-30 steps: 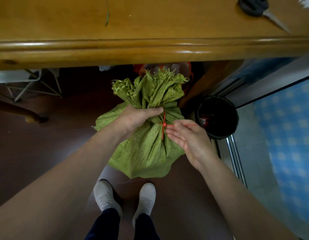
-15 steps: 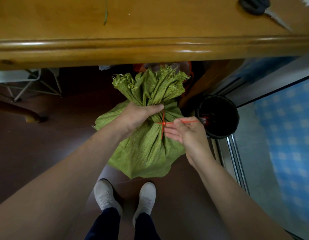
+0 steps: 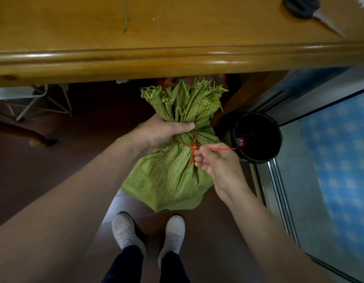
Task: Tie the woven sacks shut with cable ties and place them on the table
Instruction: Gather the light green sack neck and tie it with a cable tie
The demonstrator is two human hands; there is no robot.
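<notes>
L hand [image 3: 162,132] grips neck of green sack [image 3: 169,174], fingers curled tight; R hand [image 3: 215,162] pinches red cable tie [image 3: 194,147] by its tail.

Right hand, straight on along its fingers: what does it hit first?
Likely the green sack at its cinched neck, just past the red cable tie the right hand pinches; depth is unclear.

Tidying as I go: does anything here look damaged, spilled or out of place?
Only minor: the top edge of the green sack is frayed, and one green strand lies on the wooden table. Nothing looks spilled.
</notes>
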